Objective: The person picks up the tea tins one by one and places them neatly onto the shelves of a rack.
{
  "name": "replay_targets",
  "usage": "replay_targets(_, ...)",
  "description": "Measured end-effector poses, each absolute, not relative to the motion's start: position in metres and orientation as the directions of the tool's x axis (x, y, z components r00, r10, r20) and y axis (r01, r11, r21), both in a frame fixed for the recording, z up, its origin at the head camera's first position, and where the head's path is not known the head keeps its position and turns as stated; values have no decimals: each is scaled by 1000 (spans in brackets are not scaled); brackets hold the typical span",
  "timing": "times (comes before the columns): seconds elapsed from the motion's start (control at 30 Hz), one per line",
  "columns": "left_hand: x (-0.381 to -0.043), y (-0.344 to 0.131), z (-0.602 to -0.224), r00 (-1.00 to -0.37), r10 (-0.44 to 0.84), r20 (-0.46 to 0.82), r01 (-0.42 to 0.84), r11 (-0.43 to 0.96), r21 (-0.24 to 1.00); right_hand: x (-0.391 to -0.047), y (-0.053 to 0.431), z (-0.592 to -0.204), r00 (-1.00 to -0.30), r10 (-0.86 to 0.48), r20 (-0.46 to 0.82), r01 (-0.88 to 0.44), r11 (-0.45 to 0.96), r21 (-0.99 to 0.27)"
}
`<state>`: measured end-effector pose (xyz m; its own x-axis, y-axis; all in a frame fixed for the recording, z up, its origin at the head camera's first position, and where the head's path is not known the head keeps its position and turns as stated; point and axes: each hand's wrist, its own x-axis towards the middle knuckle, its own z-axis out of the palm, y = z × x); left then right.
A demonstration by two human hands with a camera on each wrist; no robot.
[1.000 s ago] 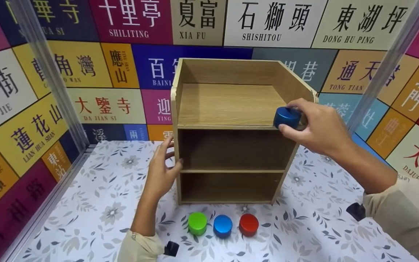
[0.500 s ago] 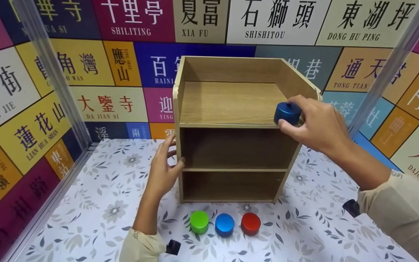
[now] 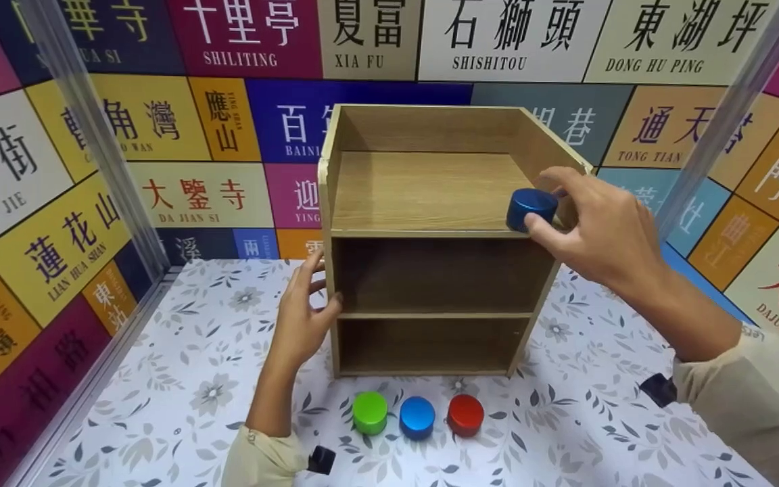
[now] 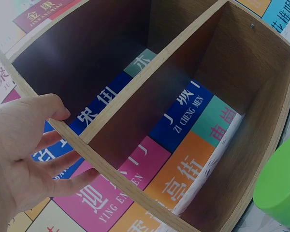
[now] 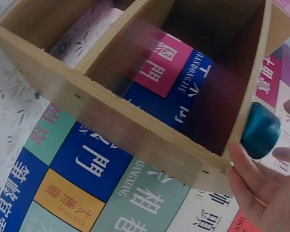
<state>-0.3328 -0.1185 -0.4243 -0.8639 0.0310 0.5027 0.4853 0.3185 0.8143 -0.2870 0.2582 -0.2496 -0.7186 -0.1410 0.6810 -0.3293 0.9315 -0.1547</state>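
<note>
Left hand [image 3: 301, 325] grips one shelf unit [image 3: 433, 234]; right hand [image 3: 612, 226] at one dark-blue cylinder [image 3: 530, 208], finger hold unclear; three cylinders [image 3: 417, 417] on surface [image 3: 180, 399].

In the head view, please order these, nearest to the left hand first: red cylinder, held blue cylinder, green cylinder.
1. Green cylinder, row's left end.
2. Red cylinder, row's right end.
3. Held blue cylinder, in the right hand.

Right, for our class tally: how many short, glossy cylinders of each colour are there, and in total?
Green: 1, a short glossy green cylinder
Blue: 2, a short glossy light blue cylinder and a short glossy dark blue cylinder
Red: 1, a short glossy red cylinder
Total: 4
</note>
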Motion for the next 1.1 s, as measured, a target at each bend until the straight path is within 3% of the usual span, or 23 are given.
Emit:
replay_targets(0.3, -332, -118, -423, -871, 27, 490, 472, 321, 821, -260, 259, -248, -628, -74, 775, -286, 948, -141)
replay_targets(0.73, -333, -122, -423, -862, 19, 506, 483, 331, 811, -247, 265, -281, -672, -114, 732, -314, 939, -141)
replay_targets(1.1, -332, -117, -423, -857, 25, 514, 494, 322, 808, -240, 265, -327, -651, -272, 708, -406, 914, -23)
